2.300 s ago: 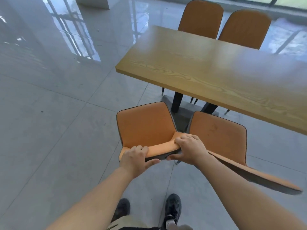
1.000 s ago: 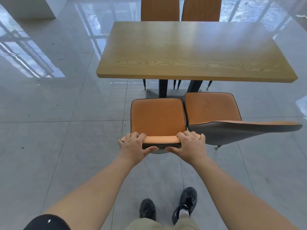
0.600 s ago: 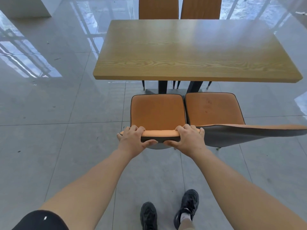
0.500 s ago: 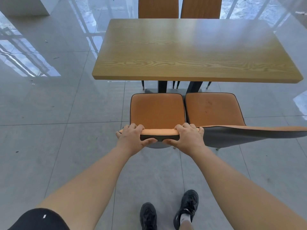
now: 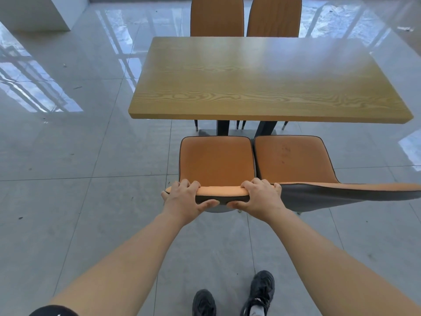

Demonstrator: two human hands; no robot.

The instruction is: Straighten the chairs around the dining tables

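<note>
An orange chair (image 5: 216, 161) with a dark rim stands square to the near edge of the wooden dining table (image 5: 262, 80). My left hand (image 5: 185, 200) grips the left end of its backrest top and my right hand (image 5: 260, 197) grips the right end, thumbs under the rim. A second orange chair (image 5: 293, 159) stands right beside it, its backrest stretching off to the right. Both seats lie just short of the table's edge.
Two more orange chairs (image 5: 217, 17) (image 5: 274, 17) stand at the table's far side. The table's dark legs (image 5: 222, 127) stand in front of the near chairs. Glossy grey floor tiles surround everything; a white pillar (image 5: 34, 13) is far left. My shoes (image 5: 259, 293) are below.
The chair in my hands swung round from an angle until square with the table, then slid a little toward it. Both hands kept their grip on the backrest.
</note>
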